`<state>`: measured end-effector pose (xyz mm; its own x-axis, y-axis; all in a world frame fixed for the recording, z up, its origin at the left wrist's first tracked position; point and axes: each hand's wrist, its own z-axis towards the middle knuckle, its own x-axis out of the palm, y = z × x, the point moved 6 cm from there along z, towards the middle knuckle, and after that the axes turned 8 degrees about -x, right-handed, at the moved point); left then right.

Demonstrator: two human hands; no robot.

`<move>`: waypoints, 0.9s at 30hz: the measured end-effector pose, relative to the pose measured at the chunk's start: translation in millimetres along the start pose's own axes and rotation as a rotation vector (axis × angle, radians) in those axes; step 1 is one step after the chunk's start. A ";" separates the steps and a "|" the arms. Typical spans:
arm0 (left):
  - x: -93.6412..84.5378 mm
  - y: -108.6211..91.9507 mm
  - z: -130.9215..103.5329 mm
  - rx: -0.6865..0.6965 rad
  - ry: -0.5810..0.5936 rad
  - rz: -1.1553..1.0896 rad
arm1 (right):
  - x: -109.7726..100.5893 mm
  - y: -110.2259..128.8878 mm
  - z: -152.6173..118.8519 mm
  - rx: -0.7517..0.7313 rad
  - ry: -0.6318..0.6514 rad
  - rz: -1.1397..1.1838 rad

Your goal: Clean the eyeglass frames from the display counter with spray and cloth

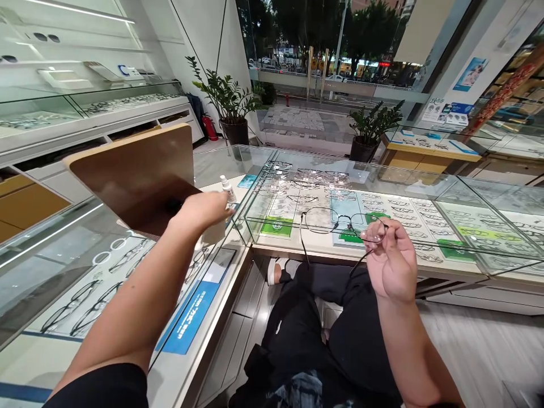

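Observation:
In my right hand (393,255) is a pair of eyeglasses (322,220) with thin dark round frames, pinched at one lens side between thumb and fingers. Its temples hang down, and the glasses are held up over my lap, in front of the display case. My left hand (202,212) reaches over the left glass counter, back of the hand upward. Just beyond its fingers stands a small white spray bottle (227,187). A pale object (215,231) shows under the hand; its kind is unclear. The left fingers are mostly hidden, so their grip does not show.
A brown wood-edged mirror or board (136,175) stands tilted on the left counter, beside my left forearm. The glass display case (361,249) ahead holds rows of eyeglasses. A blue leaflet (191,317) lies in the left counter. Potted plants (236,130) stand beyond.

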<state>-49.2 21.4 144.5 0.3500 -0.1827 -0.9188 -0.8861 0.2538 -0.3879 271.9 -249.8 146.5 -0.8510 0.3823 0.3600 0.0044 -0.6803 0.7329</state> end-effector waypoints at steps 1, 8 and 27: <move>-8.6 -18.2 -15.0 0.046 -0.068 -0.006 | 0.0 -0.2 0.2 0.000 0.000 -0.010; -19.4 -132.6 -122.8 0.427 0.011 -0.750 | 3.6 -3.0 1.0 -0.071 0.039 -0.054; 3.2 -136.3 -124.8 0.533 -0.189 -0.707 | -5.3 -4.7 1.8 -0.174 0.067 -0.101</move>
<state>34.8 -132.3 203.5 0.8450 -0.3153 -0.4319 -0.2041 0.5564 -0.8055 277.3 -247.5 142.2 -0.8756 0.4155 0.2463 -0.1682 -0.7403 0.6509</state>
